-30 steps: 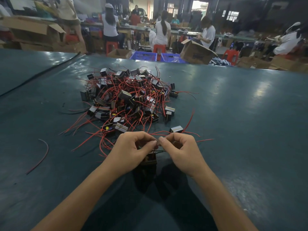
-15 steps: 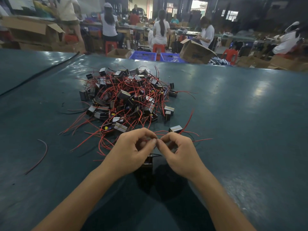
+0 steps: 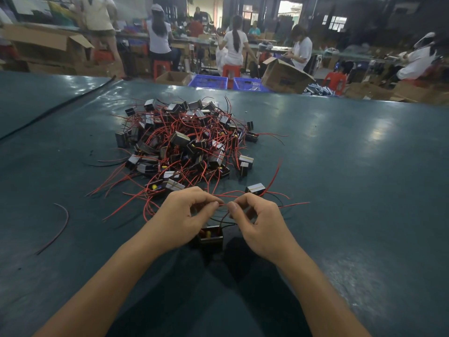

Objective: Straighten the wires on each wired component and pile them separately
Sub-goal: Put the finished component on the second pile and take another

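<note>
- pinching a red wire [image 3: 224,206] between thumb and forefinger of the left hand [image 3: 184,216], and pinching it again just beside that with the right hand [image 3: 258,223]; probably gripping this close together so as to draw the kinked stretch flat between the two pinches.
- letting the wired component [image 3: 211,237] sit low between the wrists, under the pinch; hanging from its leads or resting on the table [image 3: 352,203], cannot tell which.
- leaving the black wire [image 3: 226,223] slack just under the right thumb, seemingly saving it for after the red one.
- working near the body, just in front of the tangled pile [image 3: 184,144], likely keeping the unsorted stock within reach yet apart from the piece in hand.
- noting a lone component [image 3: 255,188] just beyond the right hand, at the fringe of the heap; finished or merely strayed, cannot tell.
- judging the job as barely begun: seeing no separate straightened pile anywhere on the table.
- ignoring a loose wire scrap [image 3: 60,224] well off to the left, away from the work.
</note>
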A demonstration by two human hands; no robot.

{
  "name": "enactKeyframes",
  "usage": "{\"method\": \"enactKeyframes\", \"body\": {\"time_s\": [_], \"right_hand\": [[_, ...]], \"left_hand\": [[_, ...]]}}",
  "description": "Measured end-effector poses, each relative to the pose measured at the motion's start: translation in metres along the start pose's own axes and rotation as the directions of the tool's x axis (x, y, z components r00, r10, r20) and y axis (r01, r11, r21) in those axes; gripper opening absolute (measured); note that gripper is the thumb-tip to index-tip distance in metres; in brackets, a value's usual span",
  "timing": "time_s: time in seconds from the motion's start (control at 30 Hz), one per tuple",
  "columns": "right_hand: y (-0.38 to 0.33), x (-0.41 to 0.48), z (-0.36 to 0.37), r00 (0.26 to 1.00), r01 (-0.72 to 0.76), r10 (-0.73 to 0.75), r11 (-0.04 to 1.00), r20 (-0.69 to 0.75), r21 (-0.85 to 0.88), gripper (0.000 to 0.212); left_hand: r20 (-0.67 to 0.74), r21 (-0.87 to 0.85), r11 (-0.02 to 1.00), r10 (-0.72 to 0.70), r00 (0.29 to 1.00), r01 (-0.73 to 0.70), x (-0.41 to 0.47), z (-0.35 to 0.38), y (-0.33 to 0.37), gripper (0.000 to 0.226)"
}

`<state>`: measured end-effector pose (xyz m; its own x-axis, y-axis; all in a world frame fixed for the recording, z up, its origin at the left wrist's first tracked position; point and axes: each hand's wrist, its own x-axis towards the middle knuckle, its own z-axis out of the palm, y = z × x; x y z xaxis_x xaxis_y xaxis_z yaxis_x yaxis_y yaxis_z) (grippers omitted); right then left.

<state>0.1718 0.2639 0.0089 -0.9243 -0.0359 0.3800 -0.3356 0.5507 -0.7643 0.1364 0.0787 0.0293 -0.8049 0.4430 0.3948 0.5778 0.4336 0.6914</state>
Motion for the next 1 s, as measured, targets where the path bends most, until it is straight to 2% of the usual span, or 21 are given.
{"method": "enactKeyframes", "body": {"time_s": [0.13,0.27,0.47,0.67,0.87,1.0], "right_hand": [[-0.002,0.0,0.001,1.0,0.017,-0.017,1.0,0.009,0.002,0.015],[-0.003,0.0,0.002,1.0,0.029,-0.029,1.0,-0.007,0.0,0.015],[-0.003,0.002,0.004,0.996,-0.028,0.036,0.996,-0.084,0.087,0.017],[-0.005,0.001,0.007,0.994,-0.065,0.074,0.991,-0.076,0.12,0.013],[-0.008,0.001,0.005,0.992,-0.103,0.117,0.973,-0.053,0.209,0.01],[-0.011,0.001,0.004,0.985,-0.159,0.172,0.946,-0.022,0.282,0.014]], "left_hand": [[-0.023,-0.031,0.998,-0.056,0.998,0.055,0.0,0.004,0.003,0.008],[0.028,-0.164,0.975,-0.144,0.989,0.146,-0.001,0.009,0.006,0.006],[0.112,-0.293,0.929,-0.199,0.973,0.224,-0.001,0.006,0.01,0.02],[0.074,-0.153,0.967,-0.195,0.978,0.204,-0.002,0.008,0.006,0.016],[0.075,-0.196,0.963,-0.174,0.982,0.186,-0.003,0.008,0.007,0.02],[0.056,-0.177,0.973,-0.138,0.989,0.146,-0.003,0.008,0.007,0.012]]}}
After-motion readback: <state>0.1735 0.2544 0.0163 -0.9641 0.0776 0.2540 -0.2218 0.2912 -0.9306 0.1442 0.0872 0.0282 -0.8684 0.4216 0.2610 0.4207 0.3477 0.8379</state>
